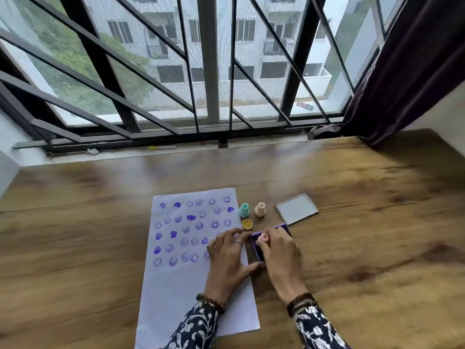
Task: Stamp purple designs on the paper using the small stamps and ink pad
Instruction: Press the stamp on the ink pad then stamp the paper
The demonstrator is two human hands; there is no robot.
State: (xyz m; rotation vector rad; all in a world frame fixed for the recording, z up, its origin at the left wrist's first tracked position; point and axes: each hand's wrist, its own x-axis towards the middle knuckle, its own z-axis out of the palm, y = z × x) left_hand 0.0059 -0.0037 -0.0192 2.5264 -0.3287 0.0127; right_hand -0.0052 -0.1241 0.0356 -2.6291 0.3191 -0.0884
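Observation:
A white paper (pixel 176 293) lies on the wooden table, its upper half covered with purple smiley and heart prints. Right of it sits the purple ink pad (pixel 259 250), partly hidden by my hands. My right hand (pixel 279 258) is shut on a small pink stamp (pixel 264 238) and holds it down on the pad. My left hand (pixel 227 258) rests flat on the paper's right edge, fingers apart, thumb touching the pad's near side. A yellow smiley stamp (pixel 247 224), a teal stamp (pixel 244 210) and a cream stamp (pixel 260 209) stand just beyond the pad.
The ink pad's clear lid (pixel 296 209) lies to the right of the stamps. The wooden table (pixel 364 235) runs up to a barred window at the back. A dark curtain (pixel 407 71) hangs at the right.

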